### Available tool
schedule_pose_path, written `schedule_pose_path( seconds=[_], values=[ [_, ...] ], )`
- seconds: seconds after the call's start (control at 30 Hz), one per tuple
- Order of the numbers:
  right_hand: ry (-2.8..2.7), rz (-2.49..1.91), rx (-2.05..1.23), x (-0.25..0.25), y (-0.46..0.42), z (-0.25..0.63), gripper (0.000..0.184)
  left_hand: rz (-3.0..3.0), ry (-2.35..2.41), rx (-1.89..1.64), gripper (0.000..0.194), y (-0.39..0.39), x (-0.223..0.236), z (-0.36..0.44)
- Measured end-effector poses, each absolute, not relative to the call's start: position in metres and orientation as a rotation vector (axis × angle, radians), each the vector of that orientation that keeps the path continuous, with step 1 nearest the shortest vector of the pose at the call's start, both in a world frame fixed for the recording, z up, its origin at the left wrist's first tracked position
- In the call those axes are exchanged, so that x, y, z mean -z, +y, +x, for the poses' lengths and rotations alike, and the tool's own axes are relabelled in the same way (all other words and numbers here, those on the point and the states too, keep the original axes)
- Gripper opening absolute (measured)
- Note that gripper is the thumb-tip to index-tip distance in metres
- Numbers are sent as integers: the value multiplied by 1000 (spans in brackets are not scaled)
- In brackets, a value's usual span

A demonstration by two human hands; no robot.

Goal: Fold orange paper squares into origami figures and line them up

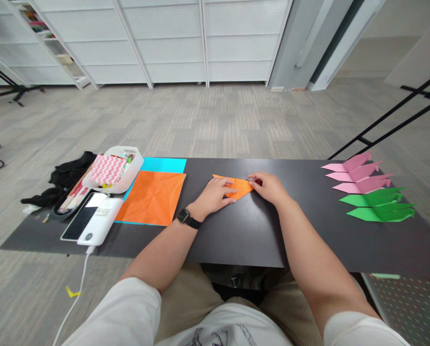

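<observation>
A folded piece of orange origami paper (241,187) lies on the dark tabletop in front of me. My left hand (215,194) rests over its left part, fingers stretched out flat on the paper and thumb apart along the near edge. At the paper's right corner, my right hand (267,187) has its thumb and fingertips closed in a pinch, partly hiding that corner. A black smartwatch (183,216) is strapped round my left wrist.
Orange square sheets (150,199) lie left, over blue paper (167,165). Beyond them are a white basket (130,180), a white power bank (101,221) with a cable, and a phone (79,221). Pink folded cranes (359,173) and green ones (380,211) line the right side.
</observation>
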State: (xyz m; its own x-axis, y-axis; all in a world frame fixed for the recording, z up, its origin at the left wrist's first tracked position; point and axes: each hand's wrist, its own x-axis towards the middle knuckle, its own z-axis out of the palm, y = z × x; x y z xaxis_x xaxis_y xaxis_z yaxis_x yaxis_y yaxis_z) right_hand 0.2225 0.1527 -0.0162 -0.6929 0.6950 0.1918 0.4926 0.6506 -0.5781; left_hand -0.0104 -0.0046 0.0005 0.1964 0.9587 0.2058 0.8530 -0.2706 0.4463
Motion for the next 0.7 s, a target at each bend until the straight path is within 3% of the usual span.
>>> schedule_pose_path(
  seconds=[0.37,0.7],
  values=[
    [-2489,-961,-528,12,150,218,33,2194,1804,-583,32,-6,-3,-8],
    [-2562,-1042,-463,13,116,196,90,2176,1896,-641,36,-6,3,-8]
  ],
)
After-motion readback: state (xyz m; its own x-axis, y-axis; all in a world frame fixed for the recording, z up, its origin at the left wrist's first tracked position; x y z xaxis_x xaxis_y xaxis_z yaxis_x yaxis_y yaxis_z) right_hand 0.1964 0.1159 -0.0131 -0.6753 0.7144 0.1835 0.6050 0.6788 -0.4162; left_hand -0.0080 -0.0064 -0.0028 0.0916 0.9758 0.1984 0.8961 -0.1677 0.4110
